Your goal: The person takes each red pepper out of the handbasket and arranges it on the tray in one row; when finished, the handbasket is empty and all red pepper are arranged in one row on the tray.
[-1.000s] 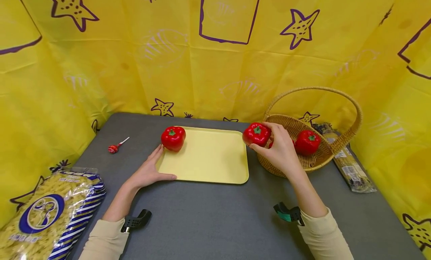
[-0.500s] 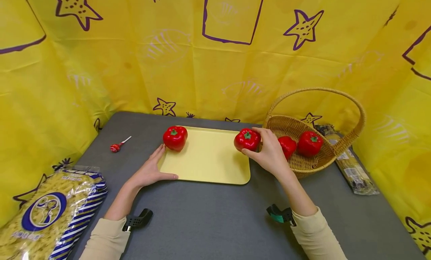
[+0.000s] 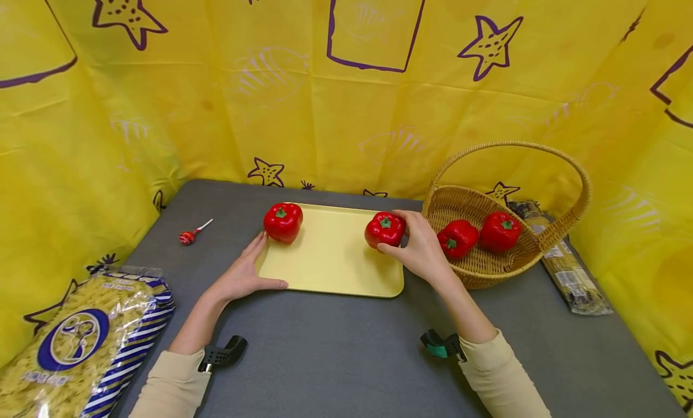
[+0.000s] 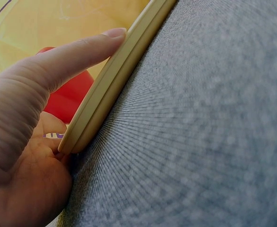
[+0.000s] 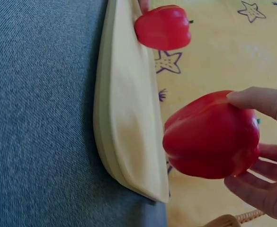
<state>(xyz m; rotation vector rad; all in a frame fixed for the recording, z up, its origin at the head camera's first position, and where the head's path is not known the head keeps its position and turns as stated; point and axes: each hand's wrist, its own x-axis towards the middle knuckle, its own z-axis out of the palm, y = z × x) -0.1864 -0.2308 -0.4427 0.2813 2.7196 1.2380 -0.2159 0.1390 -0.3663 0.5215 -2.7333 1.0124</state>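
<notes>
In the head view a pale yellow tray lies on the grey table, a red bell pepper on its far left corner. My left hand rests at the tray's near left corner, fingers straight along the left side. In the left wrist view its thumb lies on the tray's rim. My right hand grips another red bell pepper between thumb and fingers. The right wrist view shows this held pepper above the tray's right end, apart from its surface.
A wicker basket with a tall handle stands right of the tray, holding two red bell peppers. Behind it lies a clear packet. On the left are a lollipop and a large pasta bag. A yellow curtain hangs behind.
My right hand has carried its pepper left and slightly nearer, from beside the basket to over the tray's right end. The left hand stays at the tray's corner.
</notes>
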